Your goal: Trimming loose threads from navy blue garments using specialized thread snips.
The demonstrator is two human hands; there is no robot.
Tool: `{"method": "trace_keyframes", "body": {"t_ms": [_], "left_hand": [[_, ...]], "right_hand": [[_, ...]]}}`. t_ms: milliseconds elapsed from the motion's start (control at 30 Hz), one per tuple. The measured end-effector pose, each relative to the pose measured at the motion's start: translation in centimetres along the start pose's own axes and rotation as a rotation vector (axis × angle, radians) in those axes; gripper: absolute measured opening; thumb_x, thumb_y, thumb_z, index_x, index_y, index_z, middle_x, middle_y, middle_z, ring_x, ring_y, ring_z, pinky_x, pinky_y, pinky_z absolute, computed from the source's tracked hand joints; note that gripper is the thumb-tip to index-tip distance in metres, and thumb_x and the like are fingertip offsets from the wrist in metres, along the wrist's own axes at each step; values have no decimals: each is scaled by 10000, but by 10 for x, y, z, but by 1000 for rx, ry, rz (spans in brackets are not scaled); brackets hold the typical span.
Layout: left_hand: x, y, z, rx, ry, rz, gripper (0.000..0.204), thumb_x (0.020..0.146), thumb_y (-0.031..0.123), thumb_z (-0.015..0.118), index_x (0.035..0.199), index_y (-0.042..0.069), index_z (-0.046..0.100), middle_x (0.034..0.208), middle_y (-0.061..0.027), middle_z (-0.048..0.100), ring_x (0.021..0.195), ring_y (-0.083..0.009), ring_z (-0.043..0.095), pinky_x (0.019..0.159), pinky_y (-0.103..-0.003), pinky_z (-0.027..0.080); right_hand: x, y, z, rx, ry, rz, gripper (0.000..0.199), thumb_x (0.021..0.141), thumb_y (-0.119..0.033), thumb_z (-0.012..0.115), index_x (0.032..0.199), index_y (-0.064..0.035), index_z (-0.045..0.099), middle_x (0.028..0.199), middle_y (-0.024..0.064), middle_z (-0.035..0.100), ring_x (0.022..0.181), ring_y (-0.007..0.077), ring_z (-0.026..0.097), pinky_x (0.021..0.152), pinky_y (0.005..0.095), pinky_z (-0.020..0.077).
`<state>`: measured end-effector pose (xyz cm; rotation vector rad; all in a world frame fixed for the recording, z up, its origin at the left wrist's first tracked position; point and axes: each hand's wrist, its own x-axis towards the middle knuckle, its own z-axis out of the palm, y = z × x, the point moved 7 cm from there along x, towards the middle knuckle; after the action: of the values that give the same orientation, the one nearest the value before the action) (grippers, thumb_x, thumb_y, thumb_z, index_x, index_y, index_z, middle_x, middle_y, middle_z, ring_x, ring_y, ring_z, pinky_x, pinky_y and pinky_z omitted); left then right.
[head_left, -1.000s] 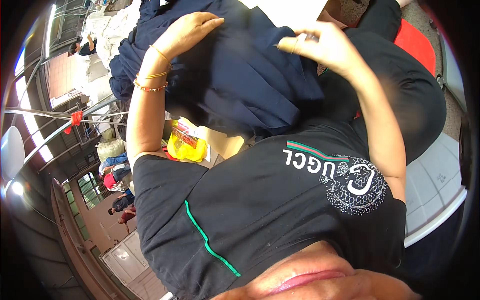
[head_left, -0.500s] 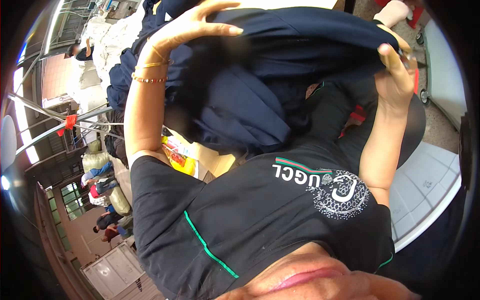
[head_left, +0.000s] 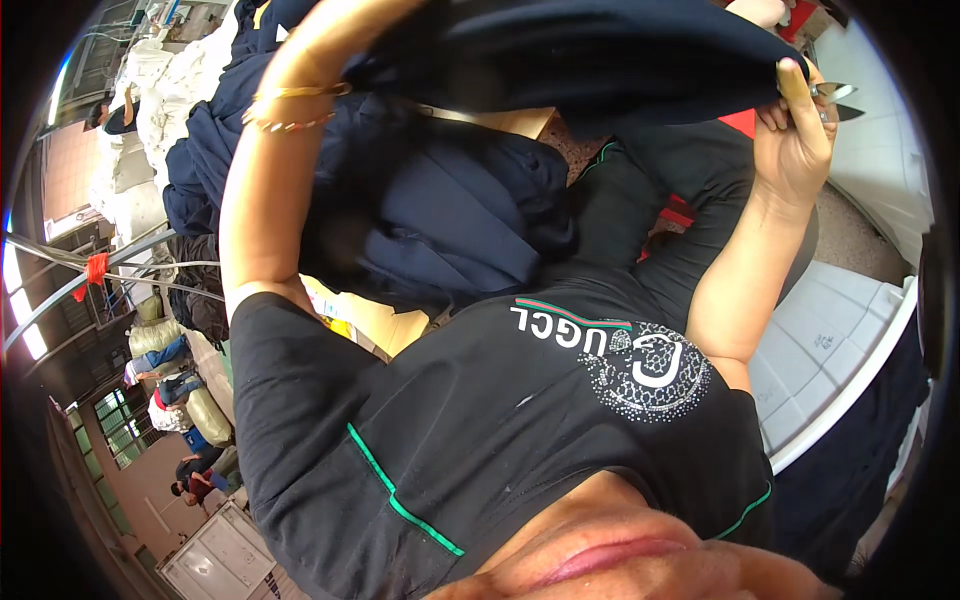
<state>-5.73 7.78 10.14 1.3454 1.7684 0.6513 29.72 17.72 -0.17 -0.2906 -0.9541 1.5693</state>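
Note:
A dark navy garment [head_left: 600, 60] is stretched between my hands across the upper part of the view. My right hand [head_left: 795, 140] is closed at its right end, gripping the cloth. Small metal snips [head_left: 838, 95] are in the same hand, their pointed blades apart and sticking out past the fingers. My left hand [head_left: 365, 30], with bracelets at the wrist, is at the cloth's left end; its fingers lie beyond the upper edge. More navy cloth [head_left: 450, 215] lies bunched below, beside my lap.
A cardboard box [head_left: 385, 320] stands near my left elbow. More navy cloth [head_left: 205, 165] and white fabric [head_left: 160, 100] are piled at left, by metal bars with a red tie [head_left: 92, 275]. A whitish panel [head_left: 820, 350] is at right. People are visible in the left background.
The stretched cloth and my left hand have moved up, taking the left fingers out of view. My right hand has turned, and the snips' blades now show clearly.

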Motion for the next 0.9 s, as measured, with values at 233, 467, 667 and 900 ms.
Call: {"method": "trace_keyframes", "body": {"t_ms": [233, 467, 667, 900], "left_hand": [[-113, 38, 33, 160, -871, 286, 215, 878, 205, 790, 957, 5, 784, 845, -110, 716, 857, -281, 684, 849, -407, 526], [-73, 10, 69, 349, -632, 179, 207, 933, 196, 766, 935, -9, 740, 833, -70, 696, 824, -164, 649, 752, -301, 512], [14, -36, 67, 376, -190, 238, 473, 961, 355, 710, 1109, -95, 692, 954, -240, 739, 894, -290, 723, 800, -380, 558], [27, -101, 92, 41, -225, 32, 260, 997, 211, 679, 1054, -37, 730, 912, -115, 754, 793, -179, 680, 748, -314, 542]], "right_hand": [[-40, 9, 118, -381, -1103, 340, 146, 720, 12, 783, 863, 20, 751, 725, 30, 600, 550, 89, 527, 516, 235, 357], [-35, 33, 104, -503, -868, 573, 164, 898, -32, 698, 1052, 14, 732, 964, 72, 746, 897, 134, 711, 846, 261, 551], [-29, 62, 84, -787, -534, 361, 334, 937, -99, 721, 1260, -23, 681, 1016, -9, 667, 896, 70, 582, 790, 238, 473], [-30, 82, 107, -839, -408, 414, 306, 936, -75, 726, 1218, 17, 653, 968, 35, 645, 838, 119, 590, 753, 275, 502]]}}
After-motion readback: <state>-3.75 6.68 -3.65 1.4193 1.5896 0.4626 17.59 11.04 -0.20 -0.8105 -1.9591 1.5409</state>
